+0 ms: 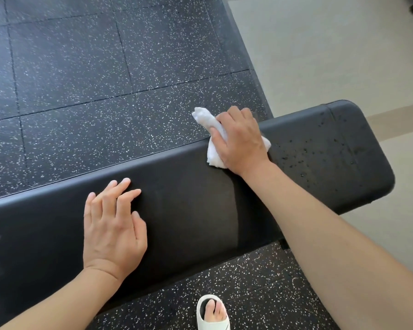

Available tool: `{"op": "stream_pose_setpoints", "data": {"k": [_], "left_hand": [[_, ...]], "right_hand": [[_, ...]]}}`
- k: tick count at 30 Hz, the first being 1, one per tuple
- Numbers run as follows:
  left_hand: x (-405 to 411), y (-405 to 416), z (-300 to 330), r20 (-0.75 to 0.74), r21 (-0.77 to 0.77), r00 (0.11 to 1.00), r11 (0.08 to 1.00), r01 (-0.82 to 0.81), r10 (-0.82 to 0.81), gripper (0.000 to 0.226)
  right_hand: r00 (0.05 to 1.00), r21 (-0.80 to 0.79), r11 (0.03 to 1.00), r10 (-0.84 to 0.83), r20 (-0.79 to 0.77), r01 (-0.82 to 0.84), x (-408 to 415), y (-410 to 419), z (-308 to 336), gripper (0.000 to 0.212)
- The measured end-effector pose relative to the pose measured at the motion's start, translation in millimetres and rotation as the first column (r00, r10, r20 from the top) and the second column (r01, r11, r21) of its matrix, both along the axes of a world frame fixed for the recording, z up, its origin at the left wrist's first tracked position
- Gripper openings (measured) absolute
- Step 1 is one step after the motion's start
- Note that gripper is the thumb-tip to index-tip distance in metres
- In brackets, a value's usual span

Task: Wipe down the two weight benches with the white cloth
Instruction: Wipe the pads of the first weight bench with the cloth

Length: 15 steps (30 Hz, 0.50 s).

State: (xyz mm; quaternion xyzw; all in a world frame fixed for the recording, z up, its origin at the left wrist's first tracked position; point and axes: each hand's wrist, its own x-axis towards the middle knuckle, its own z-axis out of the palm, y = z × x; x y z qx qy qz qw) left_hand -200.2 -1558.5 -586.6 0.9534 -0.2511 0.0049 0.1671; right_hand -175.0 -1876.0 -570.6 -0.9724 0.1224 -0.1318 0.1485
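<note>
Left hand [112, 225] flat on bench [188, 206], right hand [239, 139] gripping cloth [214, 158]

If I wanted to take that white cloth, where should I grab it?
Probably the loose bunched tail of the white cloth that pokes out beyond the right hand, past the bench edge. Pinch it from the far side; the rest is pinned under that hand.

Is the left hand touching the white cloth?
Apart. The head view shows the left hand flat on the bench, with bare pad between it and the cloth.
</note>
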Motion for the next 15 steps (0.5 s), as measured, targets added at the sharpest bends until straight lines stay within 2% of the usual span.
{"op": "stream_pose_setpoints", "data": {"k": [3, 9, 12, 15], "left_hand": [[1, -1, -1, -0.001, 0.002, 1.000, 1.000, -0.004, 0.004, 0.044], [1, 0, -4, 0.001, 0.024, 1.000, 1.000, 0.011, -0.011, 0.045], [2, -1, -2, -0.005, 0.017, 1.000, 1.000, 0.006, -0.006, 0.045], [1, -1, -2, -0.011, 0.023, 1.000, 1.000, 0.004, -0.004, 0.045]], "right_hand": [[1.000, 0.048, 0.999, 0.009, 0.019, -0.010, -38, 14, 4, 0.020], [0.976, 0.197, 0.961, 0.211, -0.058, -0.196, -180, 34, 4, 0.019], [0.960, 0.197, 0.943, 0.279, -0.035, -0.267, -170, 15, 4, 0.020], [0.988, 0.158, 0.975, 0.155, 0.028, -0.158, -112, 0, 1, 0.017]]}}
